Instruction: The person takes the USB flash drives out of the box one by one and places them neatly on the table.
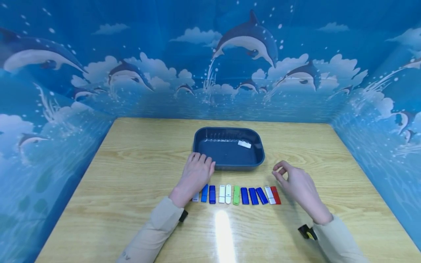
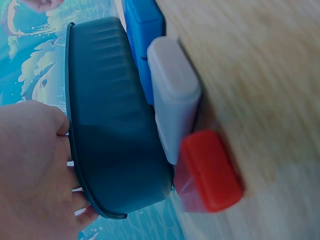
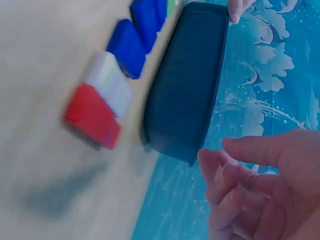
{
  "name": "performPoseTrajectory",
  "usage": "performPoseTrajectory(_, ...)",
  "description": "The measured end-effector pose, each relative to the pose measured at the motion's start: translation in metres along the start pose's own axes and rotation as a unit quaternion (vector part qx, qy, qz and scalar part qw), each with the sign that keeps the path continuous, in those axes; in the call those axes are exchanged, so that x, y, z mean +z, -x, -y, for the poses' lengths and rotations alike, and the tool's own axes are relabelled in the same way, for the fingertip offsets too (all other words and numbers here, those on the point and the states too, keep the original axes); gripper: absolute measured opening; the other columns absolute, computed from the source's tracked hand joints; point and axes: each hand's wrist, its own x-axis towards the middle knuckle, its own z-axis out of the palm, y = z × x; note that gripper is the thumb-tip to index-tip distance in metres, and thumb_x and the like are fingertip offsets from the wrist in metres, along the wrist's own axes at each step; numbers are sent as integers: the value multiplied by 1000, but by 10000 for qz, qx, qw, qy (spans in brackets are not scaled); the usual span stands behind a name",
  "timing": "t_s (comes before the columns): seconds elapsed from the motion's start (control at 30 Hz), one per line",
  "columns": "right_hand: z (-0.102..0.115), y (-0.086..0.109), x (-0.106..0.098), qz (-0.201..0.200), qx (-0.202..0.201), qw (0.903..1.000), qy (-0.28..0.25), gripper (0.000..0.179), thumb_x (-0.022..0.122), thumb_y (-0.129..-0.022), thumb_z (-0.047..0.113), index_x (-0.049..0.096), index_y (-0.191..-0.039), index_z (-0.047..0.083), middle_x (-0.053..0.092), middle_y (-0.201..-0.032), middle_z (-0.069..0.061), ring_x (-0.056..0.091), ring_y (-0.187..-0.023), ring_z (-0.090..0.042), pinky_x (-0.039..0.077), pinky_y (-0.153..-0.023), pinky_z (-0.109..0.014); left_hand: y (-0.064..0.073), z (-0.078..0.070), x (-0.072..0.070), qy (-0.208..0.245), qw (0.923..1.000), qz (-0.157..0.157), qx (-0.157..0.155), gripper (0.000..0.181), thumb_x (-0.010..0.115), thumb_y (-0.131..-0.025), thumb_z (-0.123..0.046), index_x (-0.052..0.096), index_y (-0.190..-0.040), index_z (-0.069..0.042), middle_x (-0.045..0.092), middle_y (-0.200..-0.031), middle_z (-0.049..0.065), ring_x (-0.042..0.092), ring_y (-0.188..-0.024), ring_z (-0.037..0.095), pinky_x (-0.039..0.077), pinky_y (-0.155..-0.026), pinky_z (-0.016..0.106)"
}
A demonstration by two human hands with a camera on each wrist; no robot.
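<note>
My left hand is at the near left corner of a dark blue plastic bin, its fingers curled over the rim. In the left wrist view the fingertips pass behind the rim. A whitish flash drive lies inside the bin. Off the bin's right side, above the table, my right hand has thumb and forefinger bent toward each other, with nothing between them. Below the bin runs a row of flash drives: blue, white, green and red. Another red one is hidden by my left wrist in the head view.
The wood-grain table is enclosed at the back and sides by a blue curtain printed with dolphins. A bright reflection lies on the tabletop in front of the row. Both sleeves have a small dark device near the cuff.
</note>
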Motion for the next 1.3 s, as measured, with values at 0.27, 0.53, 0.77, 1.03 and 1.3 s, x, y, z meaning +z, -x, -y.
performPoseTrajectory(0.27,25,-50,8,-343,-482,9982,73,10,69,-97,17,73,-100,8,74,-91,-8,36,-44,-13,25,-39,-27,0,-1,-1,78,9999,52,-67,35,44,-109,-31,68,-116,-6,70,-115,12,61,-118,31,36,-116,49)
performPoseTrajectory(0.53,47,-107,23,458,-447,9965,536,18,69,-97,17,74,-107,2,74,-88,-10,61,-64,-17,49,-56,-34,-1,-2,0,86,9995,255,-142,38,42,-109,-33,67,-122,-7,69,-119,12,60,-121,30,35,-117,49)
performPoseTrajectory(0.77,53,-137,41,886,-402,9908,945,23,68,-98,15,73,-114,-1,75,-100,-16,70,-80,-29,59,-71,-44,-1,-2,-1,74,9995,273,-162,38,42,-109,-33,67,-122,-7,69,-119,12,60,-121,30,34,-117,49)
performPoseTrajectory(1.03,47,-148,60,948,-457,9835,1473,16,55,-96,-3,69,-87,-4,69,-86,-21,67,-75,-35,58,-62,-49,1,-2,1,41,9999,106,-110,37,44,-109,-32,68,-119,-6,70,-115,11,61,-118,30,36,-116,50)
performPoseTrajectory(1.3,50,-149,64,1127,-316,9809,1557,11,62,-93,1,69,-85,1,68,-92,-19,67,-85,-36,58,-67,-51,0,-2,1,37,9999,75,-148,37,44,-109,-32,68,-120,-6,70,-116,12,61,-118,30,35,-116,50)
